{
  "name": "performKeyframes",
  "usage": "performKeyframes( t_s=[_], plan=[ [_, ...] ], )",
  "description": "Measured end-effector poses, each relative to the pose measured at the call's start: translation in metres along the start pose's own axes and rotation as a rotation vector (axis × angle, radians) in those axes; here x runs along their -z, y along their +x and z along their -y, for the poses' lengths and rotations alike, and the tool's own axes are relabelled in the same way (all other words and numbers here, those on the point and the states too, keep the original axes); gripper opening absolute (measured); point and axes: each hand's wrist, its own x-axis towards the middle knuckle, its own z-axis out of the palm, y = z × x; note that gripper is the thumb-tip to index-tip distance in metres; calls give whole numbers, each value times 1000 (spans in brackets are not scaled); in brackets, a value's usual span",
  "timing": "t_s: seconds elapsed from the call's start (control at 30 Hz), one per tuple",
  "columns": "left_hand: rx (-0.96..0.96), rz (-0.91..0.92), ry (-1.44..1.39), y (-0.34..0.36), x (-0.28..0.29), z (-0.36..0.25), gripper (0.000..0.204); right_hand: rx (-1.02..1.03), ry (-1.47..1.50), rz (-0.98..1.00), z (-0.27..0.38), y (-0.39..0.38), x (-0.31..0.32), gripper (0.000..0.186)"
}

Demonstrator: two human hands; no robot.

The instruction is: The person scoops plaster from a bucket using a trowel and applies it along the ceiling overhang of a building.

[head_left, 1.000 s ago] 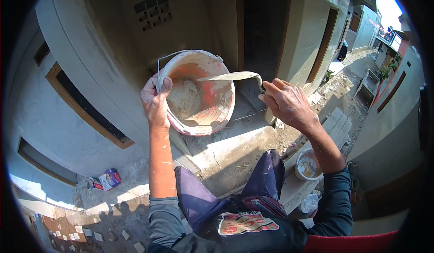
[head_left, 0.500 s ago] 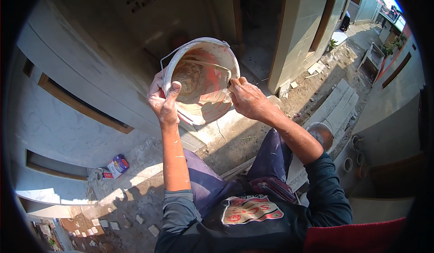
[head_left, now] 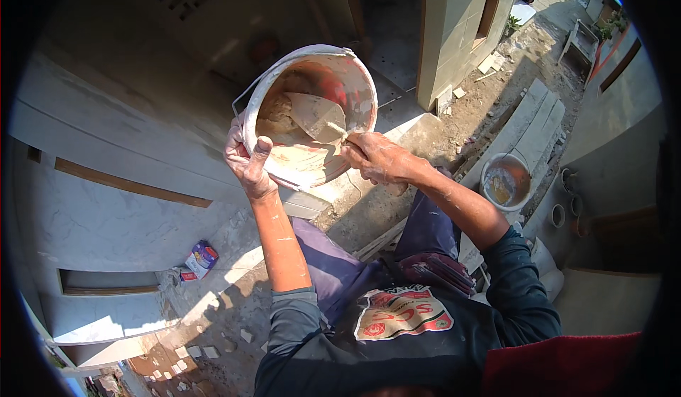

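My left hand [head_left: 250,161] grips the rim and side of a white, mortar-smeared plastic bucket [head_left: 361,93], holding it tilted toward me with its wire handle at the left. Pale tan paste [head_left: 273,120] clings inside, along with orange-red stains. My right hand [head_left: 376,157] is closed on the handle of a trowel [head_left: 308,113], whose flat, coated blade lies inside the bucket against the paste. Both forearms are spotted with pale splashes.
A smaller bucket [head_left: 524,183] stands at right beside grey planks [head_left: 528,131] and pots [head_left: 557,214]. A purple package [head_left: 201,256] lies by the left wall. A doorway [head_left: 386,35] is ahead; a rubble-strewn alley with a bench [head_left: 579,44] runs off upper right.
The trowel has gone deeper into the bucket and turned, showing its blade face. My right hand has moved left to the bucket's rim. The view has shifted, revealing more of the planks.
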Motion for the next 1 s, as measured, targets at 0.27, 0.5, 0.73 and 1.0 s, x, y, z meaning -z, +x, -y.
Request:
performKeyframes(
  t_s=[0.27, 0.5, 0.73, 1.0],
  plan=[
    [74, -10, -2, -1, 7, 14, 48, -139, 266, 229, 3, 14, -6, 39],
    [91, 50, 19, 1, -4, 3, 46, -157, 926, 294, -25, 20, -11, 35],
    [31, -126, 30, 15, -1, 1, 37, -11, 475, -38, -27, -54, 10, 38],
    [114, -339, 25, 35, -40, -16, 29, 311, -226, -683, -106, -56, -76, 47]
  ],
)
